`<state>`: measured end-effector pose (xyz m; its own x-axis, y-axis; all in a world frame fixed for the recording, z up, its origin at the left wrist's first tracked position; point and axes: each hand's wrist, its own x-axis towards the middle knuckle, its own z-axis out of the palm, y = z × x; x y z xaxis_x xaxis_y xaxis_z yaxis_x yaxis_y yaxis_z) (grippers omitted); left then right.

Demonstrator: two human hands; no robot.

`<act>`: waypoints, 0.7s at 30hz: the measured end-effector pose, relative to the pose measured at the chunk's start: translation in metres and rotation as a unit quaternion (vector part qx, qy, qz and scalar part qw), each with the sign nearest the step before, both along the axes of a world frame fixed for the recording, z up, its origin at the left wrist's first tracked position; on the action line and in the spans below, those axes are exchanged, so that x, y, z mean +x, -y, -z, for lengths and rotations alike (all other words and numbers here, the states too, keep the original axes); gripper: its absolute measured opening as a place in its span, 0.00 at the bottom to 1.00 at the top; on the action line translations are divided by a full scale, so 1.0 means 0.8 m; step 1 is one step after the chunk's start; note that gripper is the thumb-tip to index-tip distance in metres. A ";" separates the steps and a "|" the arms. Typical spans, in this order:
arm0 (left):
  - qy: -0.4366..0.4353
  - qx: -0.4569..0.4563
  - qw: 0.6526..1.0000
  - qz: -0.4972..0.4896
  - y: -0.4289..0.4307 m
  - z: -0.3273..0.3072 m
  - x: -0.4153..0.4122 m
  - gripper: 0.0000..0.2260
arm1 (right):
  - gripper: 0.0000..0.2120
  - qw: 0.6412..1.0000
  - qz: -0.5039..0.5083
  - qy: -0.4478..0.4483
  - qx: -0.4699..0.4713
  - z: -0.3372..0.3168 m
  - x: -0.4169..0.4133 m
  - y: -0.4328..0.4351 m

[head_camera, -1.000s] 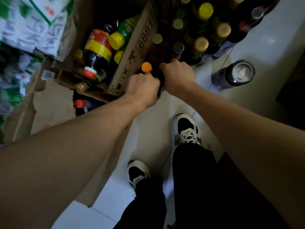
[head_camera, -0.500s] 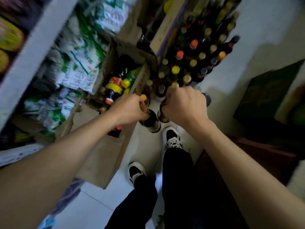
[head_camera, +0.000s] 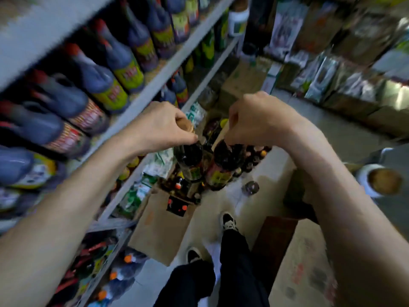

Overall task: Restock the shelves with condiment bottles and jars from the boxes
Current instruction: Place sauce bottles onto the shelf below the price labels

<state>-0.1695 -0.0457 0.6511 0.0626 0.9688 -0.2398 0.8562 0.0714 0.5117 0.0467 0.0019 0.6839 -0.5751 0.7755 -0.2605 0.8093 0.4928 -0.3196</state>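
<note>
Now both hands hang side by side in the middle of the frame, each carrying a dark sauce bottle by its top. The left hand (head_camera: 163,127) has its fingers curled round the neck of the left bottle (head_camera: 190,161), just under a tan cap that peeks out beside the thumb. The right hand (head_camera: 254,122) is curled over the top of the right bottle (head_camera: 222,168), hiding its cap; this one wears a yellow and pink label. Both bottles hang upright and close together, though motion blur hides whether they touch.

Below them an open cardboard box (head_camera: 159,227) sits on the floor against the white shelf (head_camera: 168,69), with orange-capped bottles showing in its opening. Beyond the held pair, a cluster of floor bottles (head_camera: 254,155) stands on the pale tiles. Large dark jugs (head_camera: 124,63) with red caps and yellow-green labels fill the shelf across the upper left. A shoe (head_camera: 229,221) and black trousers (head_camera: 234,273) occupy the lower middle, beside a second carton (head_camera: 305,269) at lower right.
</note>
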 end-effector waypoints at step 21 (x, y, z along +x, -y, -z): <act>0.170 0.101 0.977 -0.076 0.150 -0.387 -0.084 0.16 | 0.12 0.996 -0.058 -0.068 -0.022 -0.397 -0.081 0.095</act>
